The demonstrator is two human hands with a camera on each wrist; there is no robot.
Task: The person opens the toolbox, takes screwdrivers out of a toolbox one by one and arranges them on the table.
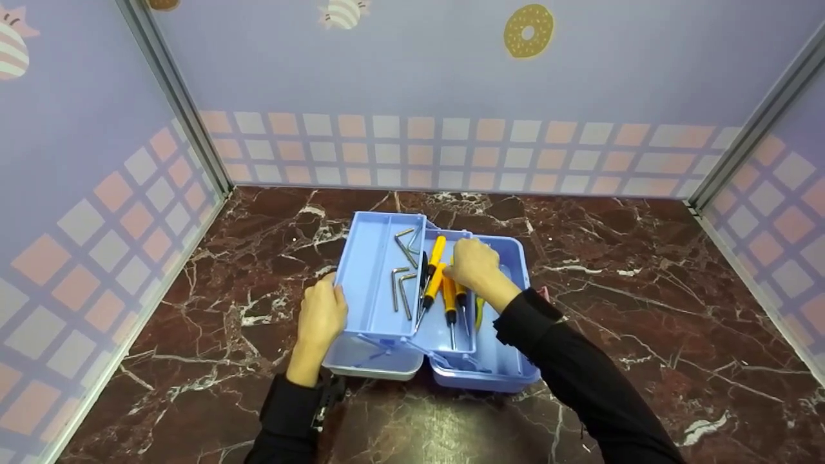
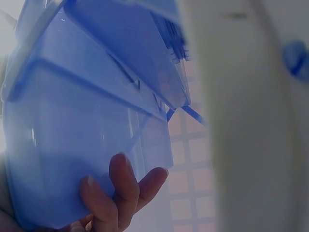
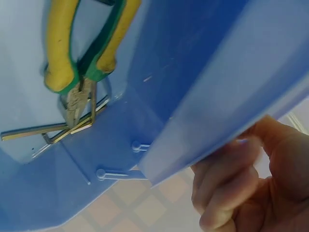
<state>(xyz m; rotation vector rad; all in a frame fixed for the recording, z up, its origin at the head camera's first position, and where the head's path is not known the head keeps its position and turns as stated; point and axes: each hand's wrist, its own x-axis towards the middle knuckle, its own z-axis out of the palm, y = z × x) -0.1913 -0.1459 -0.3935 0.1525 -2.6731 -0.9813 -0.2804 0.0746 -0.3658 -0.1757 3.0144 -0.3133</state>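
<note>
A light blue cantilever toolbox (image 1: 490, 385) stands spread apart, its trays fanned out to the left. My left hand (image 1: 322, 310) grips the left edge of the raised upper tray (image 1: 354, 290); in the left wrist view its fingers (image 2: 126, 188) show against the blue plastic. Several hex keys (image 1: 403, 296) lie in that tray. In the middle tray (image 1: 435, 338) are several screwdrivers (image 1: 437, 283) with yellow and black handles. My right hand (image 1: 477, 263) reaches over this tray's right wall, curled fingers pinching a screwdriver (image 1: 460, 299) by its handle, partly hidden.
Yellow-and-green pliers (image 3: 60, 53) and more hex keys (image 3: 34, 131) lie in the toolbox bottom in the right wrist view. A lower bin (image 1: 374, 372) juts out beneath the raised tray. Patterned walls (image 1: 451, 154) enclose the dark marbled tabletop (image 1: 644, 335).
</note>
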